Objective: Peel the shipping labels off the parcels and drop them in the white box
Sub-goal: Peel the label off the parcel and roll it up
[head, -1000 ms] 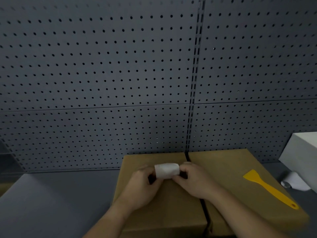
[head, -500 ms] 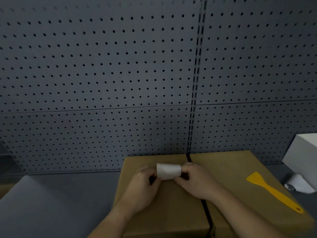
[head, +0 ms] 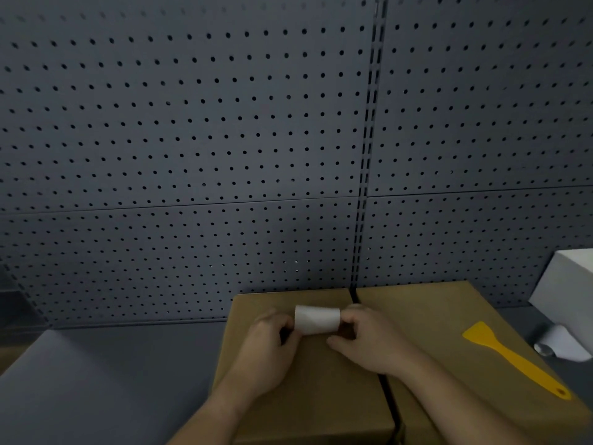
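Observation:
Two brown cardboard parcels stand side by side in front of me, the left parcel (head: 308,393) and the right parcel (head: 426,319). A curled white shipping label (head: 317,319) is held above the left parcel's top. My left hand (head: 268,351) pinches its left end and my right hand (head: 369,342) pinches its right end. The white box (head: 568,284) stands at the far right edge, only partly in view.
A yellow plastic scraper (head: 513,358) lies on the right parcel. A small roll with white paper (head: 558,343) lies on the grey tabletop (head: 112,374) by the white box. A grey pegboard wall (head: 192,139) rises right behind the parcels.
Both hands keep hold of the curled label over the left parcel and have barely shifted; the view has drifted slightly.

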Demonstrator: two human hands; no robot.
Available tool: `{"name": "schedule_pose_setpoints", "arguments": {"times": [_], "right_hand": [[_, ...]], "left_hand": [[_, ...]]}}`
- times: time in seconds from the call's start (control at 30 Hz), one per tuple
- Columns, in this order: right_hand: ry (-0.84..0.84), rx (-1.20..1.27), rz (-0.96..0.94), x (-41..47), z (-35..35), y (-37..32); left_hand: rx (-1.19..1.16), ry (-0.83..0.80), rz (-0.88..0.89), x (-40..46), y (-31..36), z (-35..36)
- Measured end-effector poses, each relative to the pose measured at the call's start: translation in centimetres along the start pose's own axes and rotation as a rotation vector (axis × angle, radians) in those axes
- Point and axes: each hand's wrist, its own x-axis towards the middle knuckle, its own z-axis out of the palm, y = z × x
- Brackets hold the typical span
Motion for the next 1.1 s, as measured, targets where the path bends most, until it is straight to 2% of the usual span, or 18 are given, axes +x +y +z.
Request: {"name": "schedule_pose_setpoints", "arguments": {"times": [0.2, 0.67, 0.93, 1.1], "right_hand": [[-0.001, -0.070, 0.000, 0.8, 0.0, -0.2], [0.027, -0.020, -0.007, 0.5, 0.2, 0.0], [0.053, -0.087, -0.014, 0.7, 0.4, -0.1], [0.063, -0.094, -0.004, 0.5, 0.3, -0.4]], "left_hand": [[-0.037, -0.021, -0.003, 0.0, 0.2, -0.3], [-0.006, -0.011, -0.014, 0.4, -0.1, 0.0], [-0.091, -0.071, -0.072, 0.6, 0.6, -0.8], [-0.024, -0.099, -0.074, 2.3, 0.4, -0.5]]}}
